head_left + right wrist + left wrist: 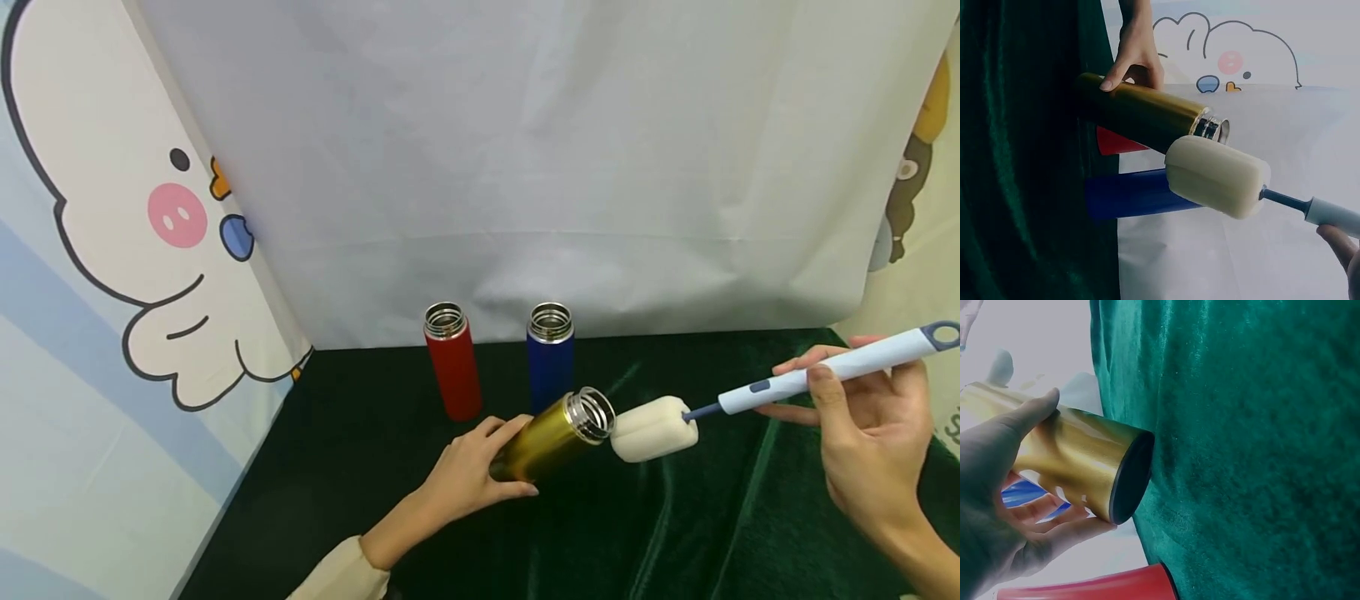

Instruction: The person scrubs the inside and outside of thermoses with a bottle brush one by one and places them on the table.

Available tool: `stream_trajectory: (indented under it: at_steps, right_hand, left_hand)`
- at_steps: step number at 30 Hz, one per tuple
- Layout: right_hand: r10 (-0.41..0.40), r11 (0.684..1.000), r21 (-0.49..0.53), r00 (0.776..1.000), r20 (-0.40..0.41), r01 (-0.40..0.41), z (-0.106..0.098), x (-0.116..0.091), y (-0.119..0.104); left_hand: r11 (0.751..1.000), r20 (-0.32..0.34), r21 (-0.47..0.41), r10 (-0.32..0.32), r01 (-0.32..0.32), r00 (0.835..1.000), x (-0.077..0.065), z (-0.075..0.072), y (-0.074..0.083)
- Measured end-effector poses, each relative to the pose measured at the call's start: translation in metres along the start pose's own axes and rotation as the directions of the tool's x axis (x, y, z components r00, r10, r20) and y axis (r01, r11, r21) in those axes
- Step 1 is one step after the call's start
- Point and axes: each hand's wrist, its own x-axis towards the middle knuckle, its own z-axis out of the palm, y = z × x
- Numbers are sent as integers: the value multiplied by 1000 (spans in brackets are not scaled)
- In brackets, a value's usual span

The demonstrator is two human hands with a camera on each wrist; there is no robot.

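Note:
My left hand point(471, 468) grips a gold vacuum flask point(551, 433) around its lower body. The flask is lidless and tilted, its steel mouth facing up and to the right; its dark base point(1133, 478) shows in the left wrist view. My right hand point(873, 425) pinches the light-blue handle of a bottle brush point(780, 385) between thumb and fingers. The brush's white sponge head point(652, 429) is outside the flask, close beside its mouth; whether they touch I cannot tell.
Behind the gold flask, a red flask point(453, 367) and a blue flask point(550, 358) stand upright without lids. Dark green velvet cloth point(697, 517) covers the table. A pale sheet point(562, 167) hangs at the back, with a cartoon-printed panel point(112, 250) at left.

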Motion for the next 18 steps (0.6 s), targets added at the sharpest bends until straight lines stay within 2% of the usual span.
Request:
stream_trajectory:
  at_steps: [7, 10, 12, 13, 15, 16, 18]
  right_hand:
    - [62, 995, 76, 997, -49, -58, 3, -4, 5]
    - [132, 985, 128, 985, -109, -117, 5, -6, 9]
    - [199, 969, 180, 969, -147, -172, 5, -7, 14]
    - [235, 958, 203, 959, -158, -202, 5, -8, 16]
    - [311, 926, 271, 938, -151, -263, 3, -10, 23]
    - [352, 906, 298, 925, -142, -299, 2, -11, 26]
    - [426, 862, 350, 899, -104, -368, 0, -14, 35]
  left_hand:
    - [1000, 35, -6, -27, 27, 999, -2, -1, -2]
    - [994, 42, -79, -73, 76, 996, -6, -3, -1]
    - [980, 51, -165, -102, 109, 994, -10, -4, 0]
    - [968, 53, -222, -108, 118, 993, -11, -4, 0]
    - [926, 68, -355, -113, 130, 991, -15, -3, 0]
    - [897, 77, -421, -112, 134, 991, -16, -2, 0]
    - [825, 111, -545, -107, 151, 988, -18, -1, -1]
